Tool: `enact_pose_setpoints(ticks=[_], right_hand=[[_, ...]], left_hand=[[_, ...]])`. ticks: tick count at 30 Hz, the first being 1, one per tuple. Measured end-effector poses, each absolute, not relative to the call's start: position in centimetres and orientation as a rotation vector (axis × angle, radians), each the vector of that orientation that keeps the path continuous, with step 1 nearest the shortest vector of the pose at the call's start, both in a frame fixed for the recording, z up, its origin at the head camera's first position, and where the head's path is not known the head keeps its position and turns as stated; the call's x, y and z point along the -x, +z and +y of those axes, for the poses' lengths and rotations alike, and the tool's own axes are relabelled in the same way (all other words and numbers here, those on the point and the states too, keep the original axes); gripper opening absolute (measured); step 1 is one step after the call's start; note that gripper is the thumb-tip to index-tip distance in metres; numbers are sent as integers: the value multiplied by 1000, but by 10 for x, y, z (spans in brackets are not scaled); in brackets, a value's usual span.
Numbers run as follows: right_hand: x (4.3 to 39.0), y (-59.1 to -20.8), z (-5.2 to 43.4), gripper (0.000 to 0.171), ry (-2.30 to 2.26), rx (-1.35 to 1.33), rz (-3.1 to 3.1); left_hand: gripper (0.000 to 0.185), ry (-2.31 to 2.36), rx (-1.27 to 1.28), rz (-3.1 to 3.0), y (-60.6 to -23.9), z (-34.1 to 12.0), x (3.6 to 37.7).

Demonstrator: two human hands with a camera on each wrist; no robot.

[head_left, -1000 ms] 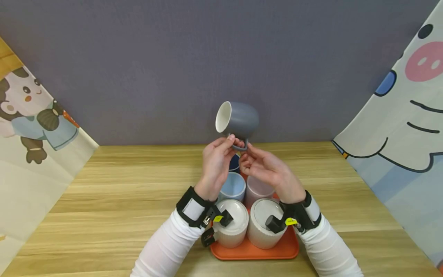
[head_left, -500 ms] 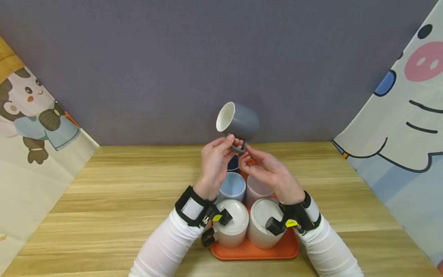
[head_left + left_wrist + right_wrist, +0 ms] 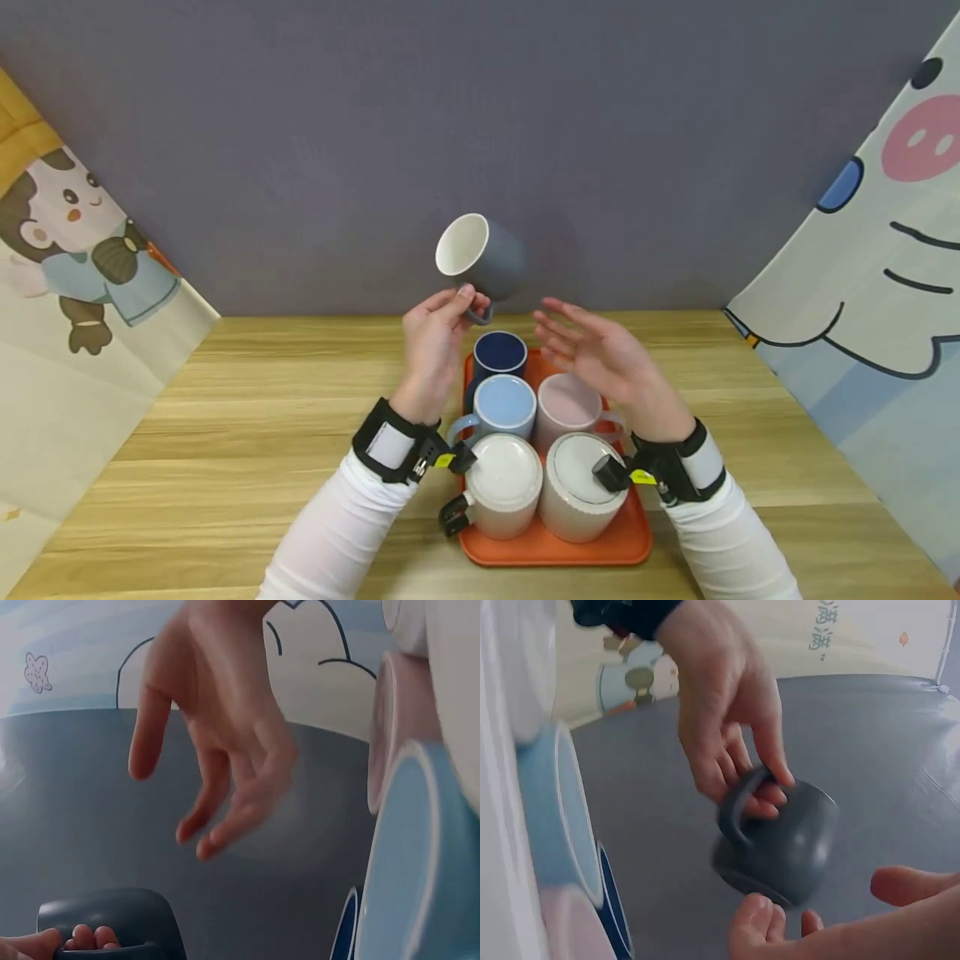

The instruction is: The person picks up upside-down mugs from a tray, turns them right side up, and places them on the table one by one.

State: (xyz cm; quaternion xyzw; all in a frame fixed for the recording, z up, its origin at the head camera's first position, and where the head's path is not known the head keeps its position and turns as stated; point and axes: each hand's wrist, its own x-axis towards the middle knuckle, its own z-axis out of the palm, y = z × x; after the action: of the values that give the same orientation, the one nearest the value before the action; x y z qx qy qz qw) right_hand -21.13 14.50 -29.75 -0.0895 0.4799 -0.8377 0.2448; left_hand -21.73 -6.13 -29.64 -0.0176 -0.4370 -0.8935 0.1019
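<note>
Five cups (image 3: 505, 403) are already sitting on the tray (image 3: 551, 552), left hand (image 3: 432, 354) gripping the mug (image 3: 498, 258) off it, right hand's (image 3: 609, 357) fingers hovering wide.

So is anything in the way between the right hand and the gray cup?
No, nothing visible: the head view shows a clear gap between the right hand and the gray cup. The left hand holds the cup's handle.

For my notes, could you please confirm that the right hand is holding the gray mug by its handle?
Not quite: it is the left hand that is holding the gray mug by its handle, as the head view shows.
</note>
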Motion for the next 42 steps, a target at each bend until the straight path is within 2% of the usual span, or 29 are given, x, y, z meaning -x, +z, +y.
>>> enact_pose_setpoints(ticks=[9, 15, 18, 33, 42], right_hand=[[206, -288, 161, 25, -2235, 410, 1898], [203, -289, 173, 49, -2085, 380, 2302], [203, -292, 179, 54, -1971, 346, 2476], [228, -336, 201, 50, -1525, 215, 2886], [235, -360, 214, 57, -1100, 262, 3085]], left_hand=[[21, -2526, -4, -1233, -305, -88, 226], [22, -2443, -73, -1246, -317, -104, 231], [22, -2399, -117, -1256, -323, -110, 233], [17, -2287, -282, -1316, -354, -136, 247], [12, -2239, -347, -1356, -368, -149, 253]])
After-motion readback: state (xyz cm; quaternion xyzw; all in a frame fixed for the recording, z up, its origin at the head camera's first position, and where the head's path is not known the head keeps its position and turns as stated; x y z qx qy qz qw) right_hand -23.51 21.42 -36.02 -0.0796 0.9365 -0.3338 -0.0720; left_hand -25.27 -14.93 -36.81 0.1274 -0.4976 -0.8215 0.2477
